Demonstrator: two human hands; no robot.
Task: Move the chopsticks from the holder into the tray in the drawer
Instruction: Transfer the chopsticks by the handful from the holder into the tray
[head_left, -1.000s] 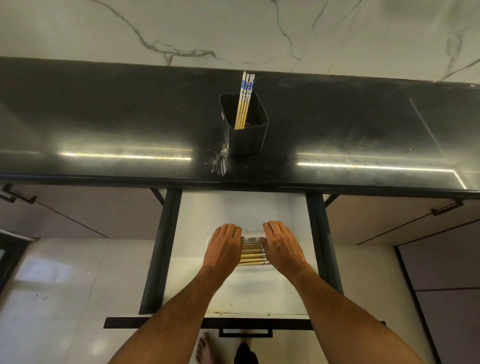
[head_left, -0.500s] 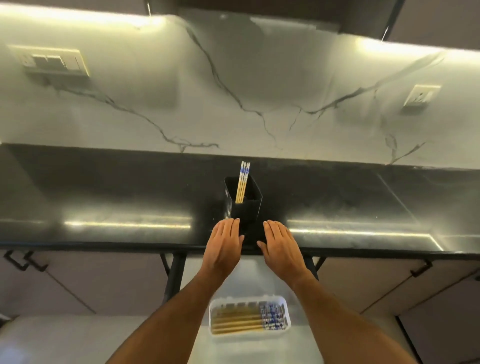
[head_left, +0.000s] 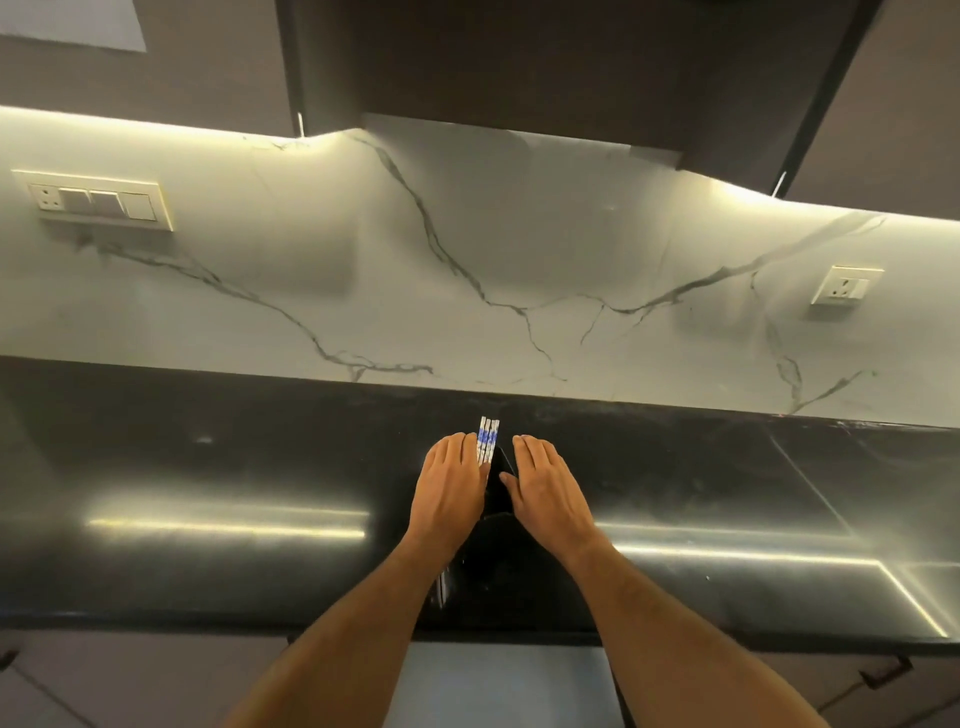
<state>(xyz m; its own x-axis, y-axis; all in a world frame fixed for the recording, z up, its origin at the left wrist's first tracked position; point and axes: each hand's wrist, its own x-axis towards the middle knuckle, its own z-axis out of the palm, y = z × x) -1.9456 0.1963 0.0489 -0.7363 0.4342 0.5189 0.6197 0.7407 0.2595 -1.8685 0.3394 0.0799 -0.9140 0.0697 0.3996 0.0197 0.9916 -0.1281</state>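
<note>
- Both hands are up at the holder (head_left: 500, 480), the dark cup standing on the black countertop (head_left: 208, 467), so this looks like the reach for another batch.
- Left hand (head_left: 451, 488) sits just left of the holder, fingers straight and together, fingertips right beside the chopsticks (head_left: 488, 439); whether they touch, I cannot tell.
- Right hand (head_left: 545, 491) is just right of the holder, fingers extended and relaxed, gripping nothing.
- The chopsticks stand upright in the holder, their white-and-blue patterned ends poking up above its rim between the two hands.
- Count: I make out about three or four sticks in that bunch; they are packed too tight to be sure. One holder, two hands.
- The drawer (head_left: 498, 680) shows only as a pale strip below the counter edge, between the forearms; the tray is out of view.
- Next move, by my read: close the fingers round the bunch, lift it straight up clear of the rim, then carry it down to the drawer.
</note>
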